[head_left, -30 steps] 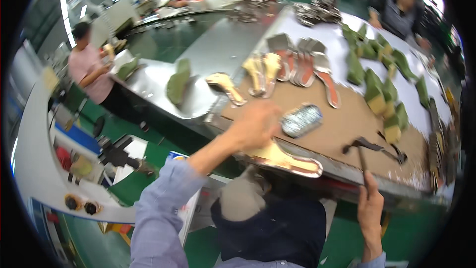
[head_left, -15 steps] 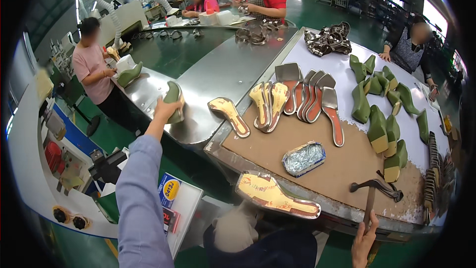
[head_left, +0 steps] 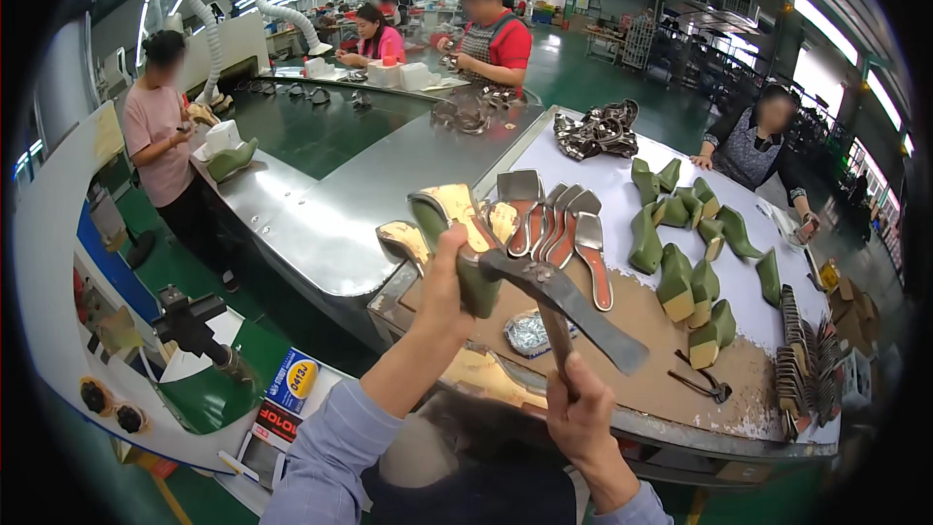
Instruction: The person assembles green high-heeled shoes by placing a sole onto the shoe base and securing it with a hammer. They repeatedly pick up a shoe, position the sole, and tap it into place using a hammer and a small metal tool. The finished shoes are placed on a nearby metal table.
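Observation:
My left hand [head_left: 434,301] is closed around a green shoe last [head_left: 478,290], raised above the bench with its sole side up. A cream insole [head_left: 455,204] lies on the sole of the last. My right hand [head_left: 583,410] grips the wooden handle of a hammer [head_left: 559,335]. The dark hammer head [head_left: 583,316] is at the near end of the insole; whether it touches cannot be told. Behind the last, more cream insoles [head_left: 502,222] and several red-brown insoles with metallic edges [head_left: 561,251] lie on the bench. Below it sits a foil-lined pack [head_left: 528,333].
Pincers [head_left: 711,387] lie on the brown board [head_left: 637,384]. Green lasts [head_left: 675,277] and dark straps [head_left: 598,131] cover the white part. Another insole [head_left: 501,379] rests at the near edge, partly hidden. A metal counter [head_left: 326,243] runs left. Co-workers stand at left, back and right.
My left hand has brought the shoe last from the metal counter to the front of me, now with an insole on it. My right hand has lifted the hammer off the board.

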A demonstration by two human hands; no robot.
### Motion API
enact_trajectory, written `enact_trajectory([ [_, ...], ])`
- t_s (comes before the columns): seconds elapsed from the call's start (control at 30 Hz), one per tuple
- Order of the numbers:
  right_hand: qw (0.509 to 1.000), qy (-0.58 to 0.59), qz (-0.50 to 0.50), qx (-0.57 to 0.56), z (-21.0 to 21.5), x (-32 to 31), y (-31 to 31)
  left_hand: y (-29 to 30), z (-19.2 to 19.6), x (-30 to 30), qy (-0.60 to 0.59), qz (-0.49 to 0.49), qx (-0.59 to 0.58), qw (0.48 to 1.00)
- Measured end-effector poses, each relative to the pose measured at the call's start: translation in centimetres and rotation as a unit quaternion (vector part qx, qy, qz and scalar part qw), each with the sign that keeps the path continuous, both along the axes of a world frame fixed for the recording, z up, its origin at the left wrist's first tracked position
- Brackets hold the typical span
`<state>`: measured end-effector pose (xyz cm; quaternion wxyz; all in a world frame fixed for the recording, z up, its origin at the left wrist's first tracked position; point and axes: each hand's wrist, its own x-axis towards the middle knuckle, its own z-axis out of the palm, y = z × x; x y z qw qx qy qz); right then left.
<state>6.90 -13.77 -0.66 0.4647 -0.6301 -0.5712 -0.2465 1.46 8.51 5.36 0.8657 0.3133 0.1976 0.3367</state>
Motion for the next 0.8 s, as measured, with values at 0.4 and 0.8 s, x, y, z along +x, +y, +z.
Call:
enact_trajectory([
  [0.4,0.975,0.209,0.033,0.065,3.7,-3.0,-3.4,-2.1,0.9,-2.6,-0.029,0.096,0.139,0.985],
  [0.8,0.873,0.03,-0.35,-0.339,-2.4,9.7,-12.1,16.9,-1.0,-9.3,0.495,0.321,0.523,0.615],
])
